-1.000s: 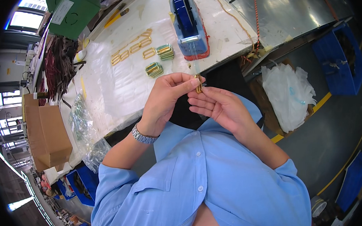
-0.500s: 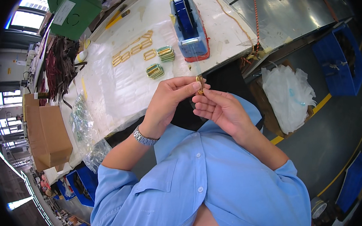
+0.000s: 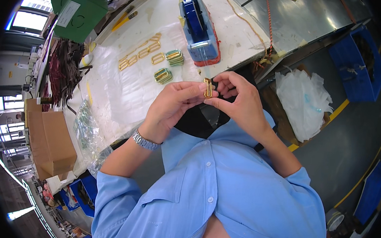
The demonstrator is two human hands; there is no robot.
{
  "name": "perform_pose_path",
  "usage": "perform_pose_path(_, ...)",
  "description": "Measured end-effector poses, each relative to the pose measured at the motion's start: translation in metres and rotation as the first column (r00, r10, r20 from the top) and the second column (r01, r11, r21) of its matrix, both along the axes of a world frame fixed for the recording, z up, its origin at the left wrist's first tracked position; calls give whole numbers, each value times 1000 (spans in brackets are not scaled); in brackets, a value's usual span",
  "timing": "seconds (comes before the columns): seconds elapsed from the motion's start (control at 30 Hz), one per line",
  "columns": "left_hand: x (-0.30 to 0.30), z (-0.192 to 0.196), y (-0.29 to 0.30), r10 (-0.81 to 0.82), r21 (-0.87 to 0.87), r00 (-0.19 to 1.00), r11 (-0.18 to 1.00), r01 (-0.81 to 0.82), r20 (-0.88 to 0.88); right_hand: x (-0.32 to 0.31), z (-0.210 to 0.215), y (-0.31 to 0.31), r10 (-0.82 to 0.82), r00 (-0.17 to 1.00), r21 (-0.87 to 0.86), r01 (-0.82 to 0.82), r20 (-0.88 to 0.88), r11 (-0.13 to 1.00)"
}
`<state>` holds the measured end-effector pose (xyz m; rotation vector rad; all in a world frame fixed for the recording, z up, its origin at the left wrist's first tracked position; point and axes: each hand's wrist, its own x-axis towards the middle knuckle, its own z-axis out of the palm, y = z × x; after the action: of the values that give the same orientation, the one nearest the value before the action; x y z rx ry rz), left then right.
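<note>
1. The left hand (image 3: pixel 170 101) is pinching the gold buckle (image 3: pixel 207 88) between thumb and fingers, on the near side of the tape dispenser (image 3: pixel 204 51)
2. The right hand (image 3: pixel 244 103) is hovering half-open alongside; whether it is touching, I cannot tell
3. Gripping only the rims is probably sparing the faces smudges
4. Farther off, a white label (image 3: pixel 68 14) is sitting on a green box (image 3: pixel 84 7), its print defying reading

White worktable (image 3: pixel 243 32), metal-topped table (image 3: pixel 323 13) at upper right, grey floor (image 3: pixel 324 170), yellow lines (image 3: pixel 337 110), bright windows (image 3: pixel 29 21) at left, glowing light (image 3: pixel 21 213)
</note>
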<state>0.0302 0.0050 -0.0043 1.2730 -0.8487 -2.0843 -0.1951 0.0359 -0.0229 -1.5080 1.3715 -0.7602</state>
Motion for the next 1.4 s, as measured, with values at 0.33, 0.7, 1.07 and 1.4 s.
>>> perform_pose_path(0.33, -3, 16, -25, -66, 187, 997, 980, 70, -26, 12, -19, -8, 5, 827, 19, -18, 562, 1000)
perform_pose_path(0.7, -4, 20, -24, -137, 5, 984, 990, 138, 113, 17, -13, -12, -97, 736, 103, 38, 670, 994)
perform_pose_path(1.07, -38, -30, 23, 574, -974, 790, 68, 216, 215, 20, -7, -8, -203, 635, 276, -16, 745, 961)
perform_pose_path(1.4, -33, -19, 16, 526, -922, 771, 328, 205, 358, 23, -2, -12, -209, 602, 294, -45, 771, 955)
